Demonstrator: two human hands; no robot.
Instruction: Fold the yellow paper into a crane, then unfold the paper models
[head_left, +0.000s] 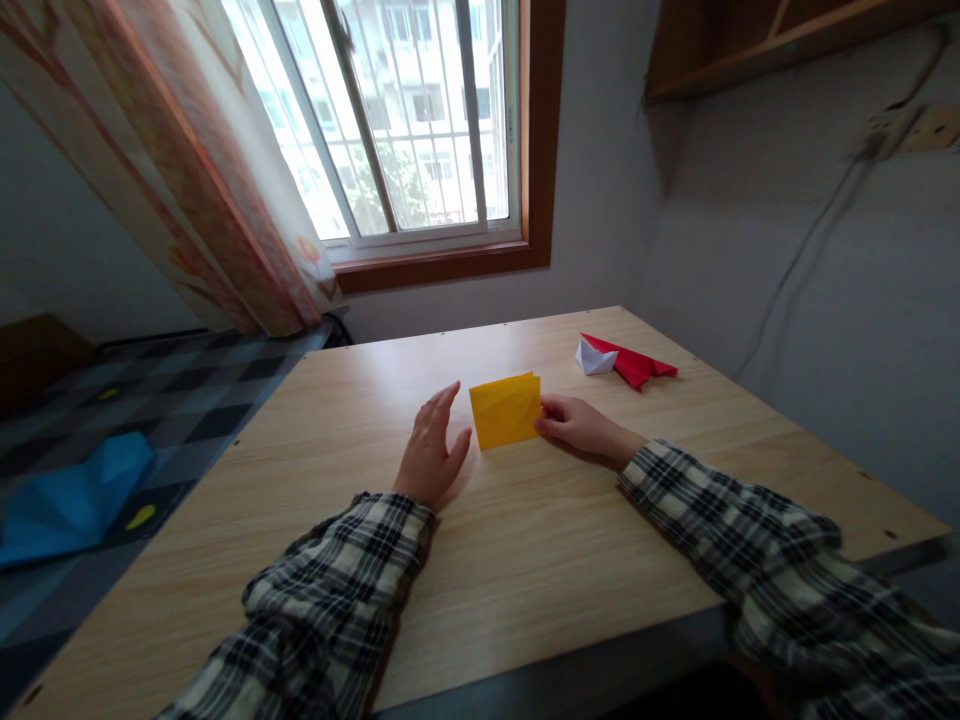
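Yellow paper point(506, 409) pinched by R hand point(577, 425); L hand point(431, 455) open beside; red paper point(634, 362) behind.

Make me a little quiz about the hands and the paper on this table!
1. True or false: the right hand touches the yellow paper.
2. Which colour is the folded paper near the table's far edge? A blue, B red, C green.
3. Fill in: the left hand is ___, fingers spread, beside the yellow paper.

Key: 1 true; 2 B; 3 open.
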